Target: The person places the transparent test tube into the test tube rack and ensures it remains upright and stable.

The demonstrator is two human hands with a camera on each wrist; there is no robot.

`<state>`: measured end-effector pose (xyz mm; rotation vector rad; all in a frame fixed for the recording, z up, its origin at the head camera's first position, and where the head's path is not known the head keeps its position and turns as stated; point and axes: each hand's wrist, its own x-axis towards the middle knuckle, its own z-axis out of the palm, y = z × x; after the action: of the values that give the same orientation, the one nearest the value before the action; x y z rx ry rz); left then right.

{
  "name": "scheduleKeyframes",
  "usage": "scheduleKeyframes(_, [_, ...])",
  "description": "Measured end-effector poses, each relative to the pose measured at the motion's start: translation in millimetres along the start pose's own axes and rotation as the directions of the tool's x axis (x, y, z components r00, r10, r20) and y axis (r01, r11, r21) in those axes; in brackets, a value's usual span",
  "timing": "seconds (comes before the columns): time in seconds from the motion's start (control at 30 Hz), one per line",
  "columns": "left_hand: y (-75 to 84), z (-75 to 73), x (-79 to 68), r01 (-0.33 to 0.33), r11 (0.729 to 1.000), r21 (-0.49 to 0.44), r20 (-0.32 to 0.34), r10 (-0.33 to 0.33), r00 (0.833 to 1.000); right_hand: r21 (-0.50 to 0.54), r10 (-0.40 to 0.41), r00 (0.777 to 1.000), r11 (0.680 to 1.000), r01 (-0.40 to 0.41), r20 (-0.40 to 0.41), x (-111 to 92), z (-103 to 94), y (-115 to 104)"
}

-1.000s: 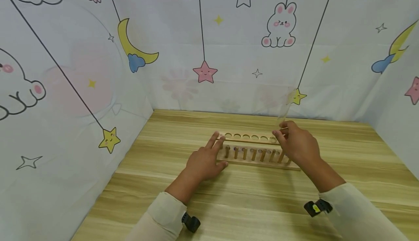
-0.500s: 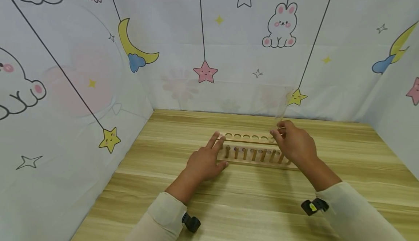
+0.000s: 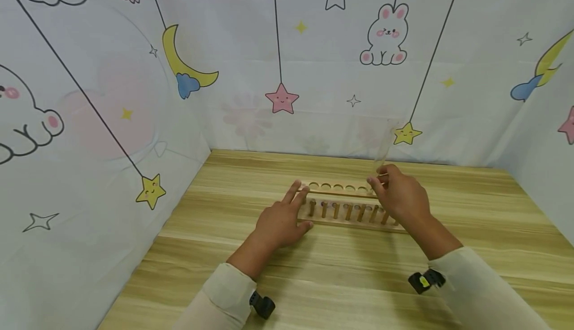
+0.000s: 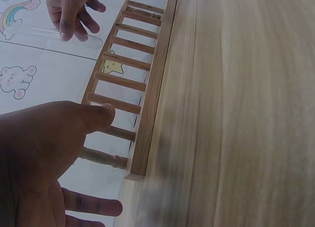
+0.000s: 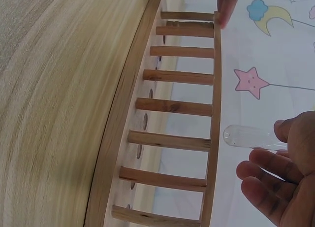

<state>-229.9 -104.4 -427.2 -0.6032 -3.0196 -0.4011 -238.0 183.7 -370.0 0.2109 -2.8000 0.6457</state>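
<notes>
A wooden test tube rack (image 3: 354,226) stands on the table, with a row of round holes along its top bar and upright pegs below. At its left end my left hand (image 3: 279,224) rests, fingers spread and fairly straight, fingertips touching the top bar. My right hand (image 3: 405,198) pinches a clear glass test tube (image 3: 383,148) above the right part of the rack. In the right wrist view the tube's rounded end (image 5: 231,136) points toward the top bar (image 5: 215,89), a small gap apart. The rack's right end is partly hidden behind my right hand in the head view.
The wood-grain table (image 3: 314,275) reaches back to a white cloth (image 3: 323,120) printed with stars, moons and rabbits. More cloth hangs along the left and right sides. Black wrist cameras (image 3: 261,305) sit at both cuffs.
My right hand has shifted slightly left along the rack, carrying the test tube with it. My left hand and the rack have stayed where they were.
</notes>
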Motion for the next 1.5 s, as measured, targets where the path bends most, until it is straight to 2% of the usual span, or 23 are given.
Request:
scheduleKeyframes(0.67, [0.2,0.5,1.0,0.007,1.000,0.019,0.016,-0.008,1.000,0.019,-0.010,1.000,1.000,0.010,0.006,5.4,10.7,-1.9])
scheduleKeyframes(1.07, [0.4,1.9,0.5,0.007,1.000,0.027,0.001,-0.007,1.000,0.060,-0.020,1.000,0.998,0.019,0.017,8.5,20.2,2.3])
scheduleKeyframes(1.23, [-0.1,2.3,0.4,0.004,1.000,0.028,-0.006,-0.003,1.000,0.055,-0.026,0.998,0.998,0.024,0.048,7.9,22.0,2.9])
scheduleKeyframes(1.5, [0.0,1.7,0.2,0.003,1.000,0.025,-0.005,-0.003,1.000,0.022,0.008,0.997,1.000,-0.010,0.081,8.1,22.3,3.1])
